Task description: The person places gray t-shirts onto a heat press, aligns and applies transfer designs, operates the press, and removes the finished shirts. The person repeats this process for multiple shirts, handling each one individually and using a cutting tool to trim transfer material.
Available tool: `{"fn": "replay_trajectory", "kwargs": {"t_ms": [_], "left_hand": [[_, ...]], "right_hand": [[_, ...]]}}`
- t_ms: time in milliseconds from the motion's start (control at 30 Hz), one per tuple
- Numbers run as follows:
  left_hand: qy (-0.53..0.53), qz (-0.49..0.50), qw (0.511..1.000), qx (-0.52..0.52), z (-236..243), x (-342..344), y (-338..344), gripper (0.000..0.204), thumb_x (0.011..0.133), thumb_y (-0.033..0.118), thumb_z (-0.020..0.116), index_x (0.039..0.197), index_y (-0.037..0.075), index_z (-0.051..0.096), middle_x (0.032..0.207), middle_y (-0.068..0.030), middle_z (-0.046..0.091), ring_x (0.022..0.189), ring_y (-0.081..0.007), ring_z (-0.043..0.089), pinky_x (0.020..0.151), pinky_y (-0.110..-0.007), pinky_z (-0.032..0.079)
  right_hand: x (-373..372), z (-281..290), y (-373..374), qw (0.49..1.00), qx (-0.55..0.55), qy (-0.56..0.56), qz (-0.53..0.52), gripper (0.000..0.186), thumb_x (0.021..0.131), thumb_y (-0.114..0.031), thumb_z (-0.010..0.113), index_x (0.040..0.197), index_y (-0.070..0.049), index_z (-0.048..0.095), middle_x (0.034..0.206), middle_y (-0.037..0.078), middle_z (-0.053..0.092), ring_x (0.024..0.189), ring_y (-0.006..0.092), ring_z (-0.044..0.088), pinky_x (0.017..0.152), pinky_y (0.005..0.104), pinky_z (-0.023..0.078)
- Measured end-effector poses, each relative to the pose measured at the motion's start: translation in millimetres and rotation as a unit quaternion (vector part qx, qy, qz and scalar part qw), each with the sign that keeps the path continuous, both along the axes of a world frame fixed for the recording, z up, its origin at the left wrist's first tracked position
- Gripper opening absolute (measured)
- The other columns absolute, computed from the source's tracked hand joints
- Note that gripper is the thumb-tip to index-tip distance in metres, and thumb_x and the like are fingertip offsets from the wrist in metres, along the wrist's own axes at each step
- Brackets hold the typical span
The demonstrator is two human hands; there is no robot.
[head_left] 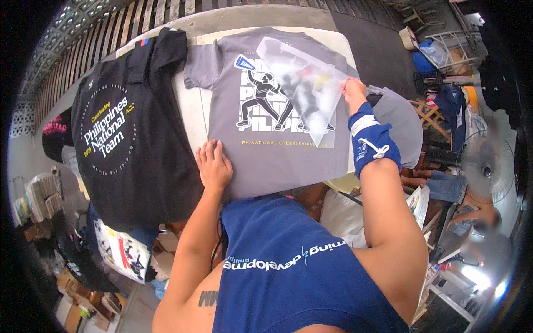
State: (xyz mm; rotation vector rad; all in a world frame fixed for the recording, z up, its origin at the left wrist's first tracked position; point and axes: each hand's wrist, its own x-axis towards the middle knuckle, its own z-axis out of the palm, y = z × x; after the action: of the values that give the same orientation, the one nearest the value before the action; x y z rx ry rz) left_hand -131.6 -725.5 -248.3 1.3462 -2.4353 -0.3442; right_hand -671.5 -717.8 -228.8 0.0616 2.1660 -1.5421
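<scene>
Film, translucent, pinched in right hand, slanting left of it over grey T-shirt. Apparently peeled partway, baring printed figure farther left, leaving nearer print covered. Resting flat, unclenched left hand at shirt's edge.

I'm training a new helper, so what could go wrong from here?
The right hand grips the clear film by its edge; if it sticks, the print might lift or smear. The left hand rests only at the gray shirt's left edge, so the fabric could shift or crease. The left forearm might nudge the nearby black shirt.
</scene>
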Motion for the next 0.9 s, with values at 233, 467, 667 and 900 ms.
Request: {"fn": "replay_trajectory", "kwargs": {"t_ms": [233, 467, 667, 900], "left_hand": [[-0.007, -0.013, 1.0, 0.007, 2, 0, -2, 0.042, 0.086, 0.011, 0.059, 0.127, 0.002, 0.06, 0.136, -0.0172, 0.054, 0.135, -0.0361, 0.043, 0.119, -0.054, 0.026], [-0.005, -0.03, 0.999, 0.038, 1, 2, -9, 0.045, 0.084, 0.01, 0.062, 0.129, 0.003, 0.058, 0.136, -0.02, 0.053, 0.135, -0.0374, 0.044, 0.116, -0.055, 0.027], [0.069, 0.024, 0.997, 0.037, -10, -21, -121, 0.054, 0.087, 0.018, 0.066, 0.135, 0.0, 0.05, 0.138, -0.0249, 0.05, 0.13, -0.0433, 0.045, 0.107, -0.055, 0.035], [-0.173, 0.165, 0.97, 0.055, -49, -120, -276, 0.077, 0.086, 0.059, 0.069, 0.141, 0.008, 0.05, 0.13, -0.021, 0.06, 0.12, -0.0379, 0.06, 0.095, -0.054, 0.048]], "right_hand": [[-122, 15, 116, 0.805, 0.361, 0.406, 0.238, 0.014, 0.083, -0.014, 0.064, 0.092, -0.009, 0.072, 0.088, 0.014, 0.07, 0.078, 0.0345, 0.068, 0.062, 0.0462, 0.053], [-151, 100, 425, 0.598, 0.643, 0.438, 0.192, 0.02, 0.085, -0.026, 0.066, 0.085, -0.008, 0.075, 0.089, 0.019, 0.07, 0.086, 0.0404, 0.068, 0.073, 0.0523, 0.053], [61, 114, 623, 0.717, 0.625, 0.292, 0.097, 0.042, 0.094, -0.041, 0.061, 0.093, 0.001, 0.068, 0.087, 0.025, 0.067, 0.086, 0.044, 0.065, 0.075, 0.0523, 0.05], [372, 56, 663, 0.856, 0.5, 0.128, -0.018, 0.03, 0.091, -0.028, 0.059, 0.107, -0.006, 0.07, 0.097, 0.026, 0.069, 0.094, 0.0455, 0.066, 0.079, 0.053, 0.051]]}}
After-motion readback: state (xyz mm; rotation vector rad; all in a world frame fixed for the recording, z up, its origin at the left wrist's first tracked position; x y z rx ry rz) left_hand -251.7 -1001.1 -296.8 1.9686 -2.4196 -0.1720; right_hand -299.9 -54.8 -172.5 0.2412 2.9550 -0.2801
